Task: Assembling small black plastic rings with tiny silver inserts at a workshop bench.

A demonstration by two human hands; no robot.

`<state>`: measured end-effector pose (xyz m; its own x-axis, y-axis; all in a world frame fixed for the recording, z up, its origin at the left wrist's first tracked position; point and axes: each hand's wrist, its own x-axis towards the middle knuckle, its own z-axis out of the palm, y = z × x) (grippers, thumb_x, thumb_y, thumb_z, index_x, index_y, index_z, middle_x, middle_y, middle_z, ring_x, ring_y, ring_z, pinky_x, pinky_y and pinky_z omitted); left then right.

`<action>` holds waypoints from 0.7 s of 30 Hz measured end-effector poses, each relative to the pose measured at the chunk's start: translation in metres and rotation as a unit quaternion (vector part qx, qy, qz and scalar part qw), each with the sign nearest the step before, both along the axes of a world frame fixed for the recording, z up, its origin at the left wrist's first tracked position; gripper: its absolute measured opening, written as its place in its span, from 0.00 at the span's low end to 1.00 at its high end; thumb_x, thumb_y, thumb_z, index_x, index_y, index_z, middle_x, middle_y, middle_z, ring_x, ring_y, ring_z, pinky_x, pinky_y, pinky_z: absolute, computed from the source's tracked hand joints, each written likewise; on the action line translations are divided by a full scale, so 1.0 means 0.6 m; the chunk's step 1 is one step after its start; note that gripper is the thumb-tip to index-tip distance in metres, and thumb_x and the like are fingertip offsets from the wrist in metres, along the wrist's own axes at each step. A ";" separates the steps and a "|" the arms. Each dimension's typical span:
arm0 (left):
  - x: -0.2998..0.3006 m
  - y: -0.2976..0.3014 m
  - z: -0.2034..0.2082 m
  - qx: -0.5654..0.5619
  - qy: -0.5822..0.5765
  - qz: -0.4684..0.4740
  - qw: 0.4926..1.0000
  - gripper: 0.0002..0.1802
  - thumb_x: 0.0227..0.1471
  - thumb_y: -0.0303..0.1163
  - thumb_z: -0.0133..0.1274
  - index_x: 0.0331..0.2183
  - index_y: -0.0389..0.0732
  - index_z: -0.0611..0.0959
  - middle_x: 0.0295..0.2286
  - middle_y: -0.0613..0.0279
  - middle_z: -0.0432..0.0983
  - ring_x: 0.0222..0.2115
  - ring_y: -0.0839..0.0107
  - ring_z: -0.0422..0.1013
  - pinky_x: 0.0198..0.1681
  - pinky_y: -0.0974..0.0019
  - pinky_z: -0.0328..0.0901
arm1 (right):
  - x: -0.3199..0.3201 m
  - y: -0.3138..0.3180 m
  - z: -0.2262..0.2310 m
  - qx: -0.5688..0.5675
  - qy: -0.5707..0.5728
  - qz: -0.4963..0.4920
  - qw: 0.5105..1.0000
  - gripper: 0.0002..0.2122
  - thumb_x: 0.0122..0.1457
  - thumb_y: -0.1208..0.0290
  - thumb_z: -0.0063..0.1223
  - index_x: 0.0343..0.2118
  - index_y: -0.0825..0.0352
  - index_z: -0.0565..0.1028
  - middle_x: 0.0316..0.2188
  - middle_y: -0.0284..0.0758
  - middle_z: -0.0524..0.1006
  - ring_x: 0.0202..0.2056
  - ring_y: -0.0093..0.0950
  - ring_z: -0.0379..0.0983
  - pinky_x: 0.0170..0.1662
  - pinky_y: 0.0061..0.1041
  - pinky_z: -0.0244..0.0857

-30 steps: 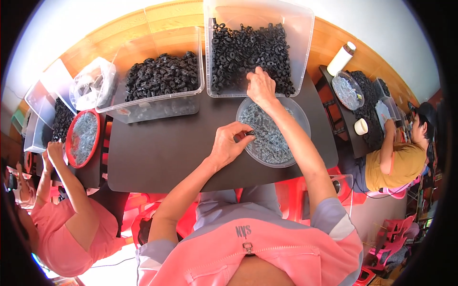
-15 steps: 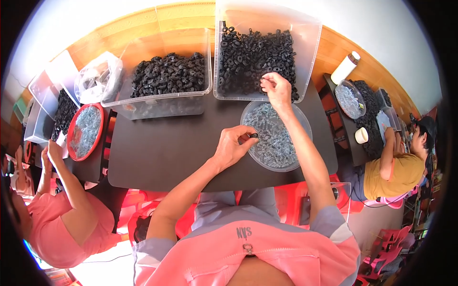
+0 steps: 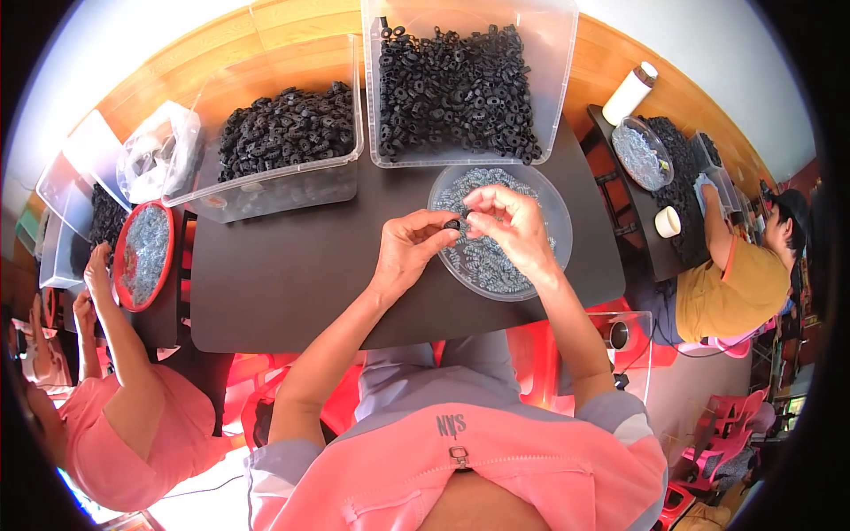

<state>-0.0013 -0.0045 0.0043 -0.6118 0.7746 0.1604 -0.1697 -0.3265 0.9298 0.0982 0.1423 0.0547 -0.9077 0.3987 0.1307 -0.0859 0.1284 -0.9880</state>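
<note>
My left hand (image 3: 409,255) pinches a small black plastic part (image 3: 452,225) between thumb and fingertips. Close beside it, my right hand (image 3: 515,232) has its fingertips pressed together on another small black piece, mostly hidden by the fingers. The two hands almost meet over the left side of a round clear bowl (image 3: 565,252) of small, silvery, spring-like coils (image 3: 496,273). Behind the bowl, a clear plastic bin (image 3: 560,84) holds many loose black ring-shaped parts (image 3: 456,97).
Left of that bin, another clear bin (image 3: 292,188) holds chunky black parts (image 3: 288,133). All this is on a dark table (image 3: 283,283). Co-workers in pink (image 3: 142,425) and mustard (image 3: 748,296) sit at side tables with a red tray (image 3: 124,296), a white bottle (image 3: 630,93) and a cup (image 3: 668,222).
My right hand has come back from the black-ring bin to my left hand, bringing a small black piece. My left hand has shifted slightly up and left, still holding its part.
</note>
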 end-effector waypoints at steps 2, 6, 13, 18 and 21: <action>-0.001 -0.001 -0.001 -0.002 -0.022 -0.008 1.000 0.11 0.47 0.19 0.57 0.37 0.34 0.81 0.30 0.64 0.76 0.30 0.78 0.73 0.37 0.75 0.69 | 0.007 -0.005 -0.002 0.021 -0.013 -0.002 1.000 0.06 0.52 0.83 0.52 0.34 0.74 0.75 0.26 0.33 0.76 0.27 0.19 0.73 0.31 0.18 0.71; 0.000 0.000 -0.004 -0.005 -0.021 -0.015 1.000 0.09 0.47 0.19 0.57 0.35 0.33 0.81 0.29 0.63 0.78 0.31 0.78 0.73 0.36 0.75 0.69 | 0.014 -0.012 0.000 0.024 -0.006 -0.001 1.000 0.06 0.53 0.83 0.52 0.34 0.73 0.75 0.27 0.34 0.76 0.27 0.20 0.74 0.31 0.18 0.71; 0.001 0.001 -0.001 -0.028 0.005 -0.015 0.999 0.09 0.47 0.19 0.57 0.34 0.33 0.81 0.28 0.64 0.78 0.29 0.80 0.72 0.33 0.77 0.68 | 0.015 -0.016 0.002 0.141 -0.015 -0.008 0.990 0.05 0.52 0.84 0.52 0.33 0.73 0.76 0.28 0.35 0.76 0.28 0.20 0.74 0.31 0.19 0.71; -0.001 -0.002 -0.006 -0.065 0.021 -0.022 0.997 0.09 0.47 0.19 0.57 0.34 0.32 0.80 0.28 0.62 0.78 0.29 0.78 0.73 0.35 0.75 0.69 | 0.016 -0.019 0.011 0.217 -0.026 -0.006 0.976 0.05 0.51 0.84 0.53 0.32 0.72 0.76 0.27 0.35 0.76 0.27 0.21 0.74 0.29 0.18 0.70; -0.001 -0.004 0.000 -0.061 0.004 -0.038 0.997 0.09 0.47 0.20 0.57 0.35 0.31 0.80 0.28 0.61 0.78 0.30 0.77 0.74 0.35 0.74 0.70 | 0.015 -0.025 0.011 0.303 -0.018 -0.019 0.953 0.05 0.49 0.84 0.54 0.30 0.72 0.76 0.24 0.36 0.75 0.25 0.23 0.74 0.27 0.20 0.69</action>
